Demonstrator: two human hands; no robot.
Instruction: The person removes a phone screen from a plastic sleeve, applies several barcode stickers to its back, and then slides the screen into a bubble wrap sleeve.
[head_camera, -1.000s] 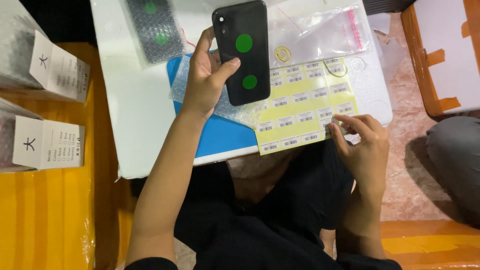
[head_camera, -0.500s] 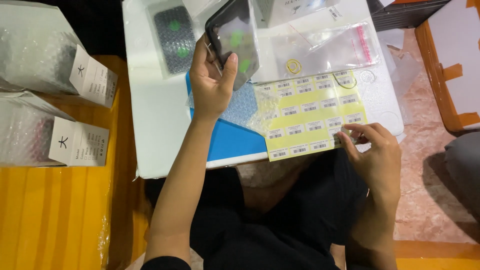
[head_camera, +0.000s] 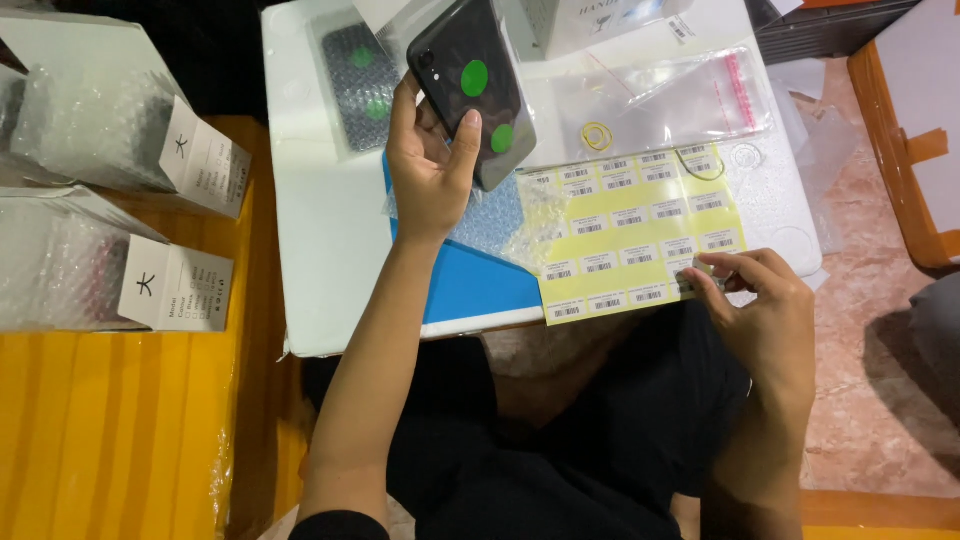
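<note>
Left hand gripping a black phone cover with two green dots, raised over the white tabletop. Right hand pinching a sticker at the yellow label sheet's lower right corner.

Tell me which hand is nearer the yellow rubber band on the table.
Left. The left hand holds the black phone back just left of the rubber band; the right hand is at the label sheet's lower edge.

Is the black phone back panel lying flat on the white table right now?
No, the left hand holds the black phone back panel raised above the white table.
</note>
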